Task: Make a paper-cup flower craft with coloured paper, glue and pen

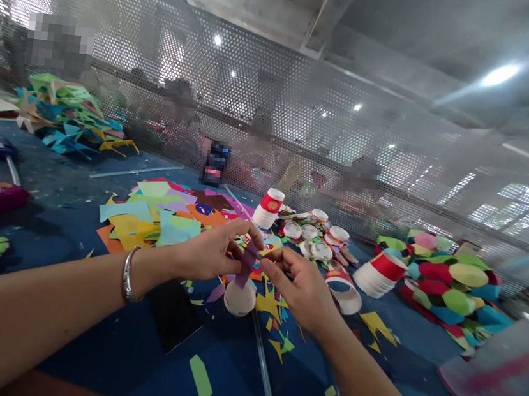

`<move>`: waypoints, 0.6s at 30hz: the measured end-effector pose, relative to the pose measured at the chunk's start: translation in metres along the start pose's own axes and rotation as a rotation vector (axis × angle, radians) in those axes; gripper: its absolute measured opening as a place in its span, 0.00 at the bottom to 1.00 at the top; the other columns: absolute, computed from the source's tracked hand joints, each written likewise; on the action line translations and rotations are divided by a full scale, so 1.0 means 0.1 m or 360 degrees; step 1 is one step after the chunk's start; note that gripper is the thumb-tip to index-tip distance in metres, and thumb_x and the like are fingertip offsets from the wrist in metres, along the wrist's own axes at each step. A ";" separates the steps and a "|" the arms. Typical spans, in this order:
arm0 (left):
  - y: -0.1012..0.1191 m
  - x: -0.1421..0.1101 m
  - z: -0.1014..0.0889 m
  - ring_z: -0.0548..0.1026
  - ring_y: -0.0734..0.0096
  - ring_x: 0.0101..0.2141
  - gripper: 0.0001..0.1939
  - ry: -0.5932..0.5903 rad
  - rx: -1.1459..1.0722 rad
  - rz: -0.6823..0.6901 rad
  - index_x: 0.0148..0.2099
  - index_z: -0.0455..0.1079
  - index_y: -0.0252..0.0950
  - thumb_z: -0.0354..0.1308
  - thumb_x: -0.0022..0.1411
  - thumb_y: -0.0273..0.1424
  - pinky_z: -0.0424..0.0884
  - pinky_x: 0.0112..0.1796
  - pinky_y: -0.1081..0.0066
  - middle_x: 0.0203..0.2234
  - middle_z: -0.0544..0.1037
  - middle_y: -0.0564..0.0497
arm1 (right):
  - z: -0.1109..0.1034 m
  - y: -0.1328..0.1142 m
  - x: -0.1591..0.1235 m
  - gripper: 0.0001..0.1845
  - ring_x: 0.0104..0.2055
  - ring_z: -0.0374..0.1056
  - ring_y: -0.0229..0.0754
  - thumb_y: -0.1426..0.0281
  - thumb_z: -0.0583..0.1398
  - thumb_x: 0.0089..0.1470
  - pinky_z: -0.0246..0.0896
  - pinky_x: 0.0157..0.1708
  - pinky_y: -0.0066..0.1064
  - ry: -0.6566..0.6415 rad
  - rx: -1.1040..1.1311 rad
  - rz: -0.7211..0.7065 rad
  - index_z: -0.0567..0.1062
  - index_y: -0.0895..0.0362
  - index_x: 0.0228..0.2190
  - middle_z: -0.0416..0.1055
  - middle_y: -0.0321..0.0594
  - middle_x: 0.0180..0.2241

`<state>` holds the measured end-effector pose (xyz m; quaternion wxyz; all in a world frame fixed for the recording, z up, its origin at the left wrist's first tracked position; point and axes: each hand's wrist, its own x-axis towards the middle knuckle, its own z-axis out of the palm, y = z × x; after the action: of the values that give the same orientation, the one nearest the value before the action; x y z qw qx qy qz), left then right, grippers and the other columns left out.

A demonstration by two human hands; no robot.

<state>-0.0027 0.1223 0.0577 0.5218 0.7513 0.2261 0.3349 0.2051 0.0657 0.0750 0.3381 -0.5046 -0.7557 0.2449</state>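
Note:
My left hand [212,252] and my right hand [299,286] meet over the blue table [131,342], both pinching a strip of purple paper [247,261]. Under the strip hangs a paper cup [239,298], its white bottom facing me; the strip seems joined to it. A silver bracelet [128,274] sits on my left wrist. My fingers are closed on the strip on both sides.
Loose coloured paper sheets [161,214] lie behind my hands. Red-and-white paper cups [268,208], a cup stack [378,273] and cut cup bottoms [312,236] lie to the right. Coloured paper pieces [447,284] pile at far right. A perforated metal screen [275,109] bounds the table; people sit behind it.

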 end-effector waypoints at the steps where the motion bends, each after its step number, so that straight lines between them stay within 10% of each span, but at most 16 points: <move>1: 0.01 0.00 0.00 0.77 0.69 0.36 0.21 0.0005 0.0025 0.0012 0.49 0.63 0.38 0.61 0.52 0.24 0.71 0.31 0.72 0.37 0.75 0.52 | 0.00 0.00 0.00 0.14 0.27 0.58 0.38 0.57 0.58 0.63 0.53 0.27 0.30 -0.0002 -0.0003 -0.0001 0.73 0.56 0.36 0.64 0.32 0.25; 18: 0.02 0.03 -0.07 0.75 0.70 0.36 0.15 -0.0097 0.0112 0.0069 0.46 0.67 0.36 0.60 0.55 0.27 0.72 0.35 0.69 0.42 0.74 0.48 | 0.01 0.01 0.02 0.14 0.27 0.59 0.38 0.57 0.58 0.63 0.54 0.29 0.31 -0.0036 0.0078 0.0026 0.71 0.55 0.32 0.67 0.34 0.27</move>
<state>-0.0065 0.1282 0.0617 0.4944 0.7837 0.2054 0.3150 0.2042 0.0674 0.0741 0.3400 -0.4996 -0.7490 0.2719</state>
